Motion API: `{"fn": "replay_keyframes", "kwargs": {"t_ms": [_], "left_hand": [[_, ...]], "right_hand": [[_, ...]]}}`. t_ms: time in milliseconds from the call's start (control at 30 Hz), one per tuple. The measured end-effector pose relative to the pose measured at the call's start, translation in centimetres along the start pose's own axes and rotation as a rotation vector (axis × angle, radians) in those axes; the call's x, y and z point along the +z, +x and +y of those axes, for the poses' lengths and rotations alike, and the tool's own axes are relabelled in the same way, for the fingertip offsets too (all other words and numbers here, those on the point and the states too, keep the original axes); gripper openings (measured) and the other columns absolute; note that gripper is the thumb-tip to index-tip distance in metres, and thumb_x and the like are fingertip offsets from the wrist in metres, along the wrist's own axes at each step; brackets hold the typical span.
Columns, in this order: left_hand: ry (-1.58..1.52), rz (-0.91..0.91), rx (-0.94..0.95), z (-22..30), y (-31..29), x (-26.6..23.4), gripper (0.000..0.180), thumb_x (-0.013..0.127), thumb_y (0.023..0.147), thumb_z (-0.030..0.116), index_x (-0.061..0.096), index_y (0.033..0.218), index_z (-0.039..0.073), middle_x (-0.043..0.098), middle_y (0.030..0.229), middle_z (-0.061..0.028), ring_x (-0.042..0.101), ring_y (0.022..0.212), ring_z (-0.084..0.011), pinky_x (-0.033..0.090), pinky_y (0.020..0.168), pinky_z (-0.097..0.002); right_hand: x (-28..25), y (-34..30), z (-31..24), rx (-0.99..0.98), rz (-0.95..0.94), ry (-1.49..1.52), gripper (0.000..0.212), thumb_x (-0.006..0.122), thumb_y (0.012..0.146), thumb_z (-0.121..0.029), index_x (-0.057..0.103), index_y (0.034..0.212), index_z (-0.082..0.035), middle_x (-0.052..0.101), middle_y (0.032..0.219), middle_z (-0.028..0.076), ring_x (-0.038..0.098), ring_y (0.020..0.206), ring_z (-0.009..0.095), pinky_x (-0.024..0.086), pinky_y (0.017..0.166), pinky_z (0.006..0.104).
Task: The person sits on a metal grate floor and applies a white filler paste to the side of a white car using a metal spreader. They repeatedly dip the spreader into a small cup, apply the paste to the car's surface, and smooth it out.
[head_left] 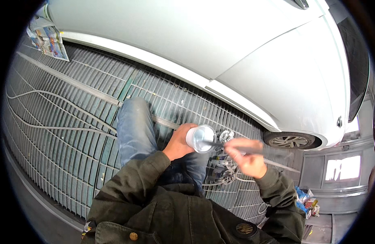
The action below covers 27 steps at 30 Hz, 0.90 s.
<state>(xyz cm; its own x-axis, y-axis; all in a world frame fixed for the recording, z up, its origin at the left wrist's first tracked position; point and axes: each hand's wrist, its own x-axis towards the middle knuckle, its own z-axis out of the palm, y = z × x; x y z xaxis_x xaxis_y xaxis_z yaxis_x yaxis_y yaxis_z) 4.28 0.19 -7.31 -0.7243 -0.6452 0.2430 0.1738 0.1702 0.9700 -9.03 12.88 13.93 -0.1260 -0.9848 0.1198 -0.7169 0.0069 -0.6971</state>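
Observation:
My left hand (180, 142) is wrapped round the side of a small pale plastic cup (191, 137), tilted with its open mouth up. Whitish or clear liquid seems to lie inside. In my right hand (247, 157) is a dark, thin stick (215, 144), closed between thumb and fingers; its lower end reaches into the cup's mouth. Motion smears the stick and part of this hand, so I cannot make out the stick's exact kind. Just beyond and beneath the two hands lie grey, blotchy objects (222, 173), partly hidden, on the floor grating.
A white car (260, 81) stands close in front, its wheel (291, 140) to the right. Slatted metal grating (73, 162) forms the floor. A pale hose (61, 127) runs across it at left. Printed paper sheets (49, 38) hang by the car; crumpled colourful packaging (307, 202) lies right.

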Motion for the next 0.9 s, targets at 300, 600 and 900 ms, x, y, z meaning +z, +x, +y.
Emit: {"fn": "replay_keyframes", "kwargs": {"t_ms": [300,600,900], "left_hand": [[0.011,0.0,0.077,0.4,0.3,0.2,0.068,0.084,0.062,0.012,0.051,0.123,0.007,0.055,0.122,-0.0133,0.049,0.118,-0.0369,0.041,0.099,-0.044],[0.013,-0.017,0.087,0.3,0.7,0.1,0.066,0.077,0.062,0.001,0.05,0.122,0.009,0.053,0.12,-0.0134,0.047,0.118,-0.0378,0.038,0.1,-0.0459],[-0.138,-0.045,-0.047,1.0,0.7,-0.3,0.061,0.083,0.062,0.006,0.051,0.114,0.008,0.061,0.116,-0.0117,0.059,0.108,-0.0351,0.047,0.092,-0.0428]], "right_hand": [[0.1,-0.4,1.2,-0.056,0.005,-0.101,0.009,0.069,0.087,-0.004,0.071,0.095,0.001,0.072,0.085,0.011,0.067,0.069,0.018,0.054,0.061,0.0282],[0.7,-1.5,1.4,0.029,0.021,0.067,0.01,0.071,0.085,-0.004,0.072,0.093,0.001,0.071,0.083,0.012,0.067,0.069,0.018,0.054,0.062,0.0288],[-0.6,0.5,-0.6,-0.025,0.084,-0.152,0.004,0.069,0.087,-0.005,0.07,0.09,-0.002,0.071,0.081,0.012,0.066,0.064,0.017,0.054,0.055,0.0281]]}}
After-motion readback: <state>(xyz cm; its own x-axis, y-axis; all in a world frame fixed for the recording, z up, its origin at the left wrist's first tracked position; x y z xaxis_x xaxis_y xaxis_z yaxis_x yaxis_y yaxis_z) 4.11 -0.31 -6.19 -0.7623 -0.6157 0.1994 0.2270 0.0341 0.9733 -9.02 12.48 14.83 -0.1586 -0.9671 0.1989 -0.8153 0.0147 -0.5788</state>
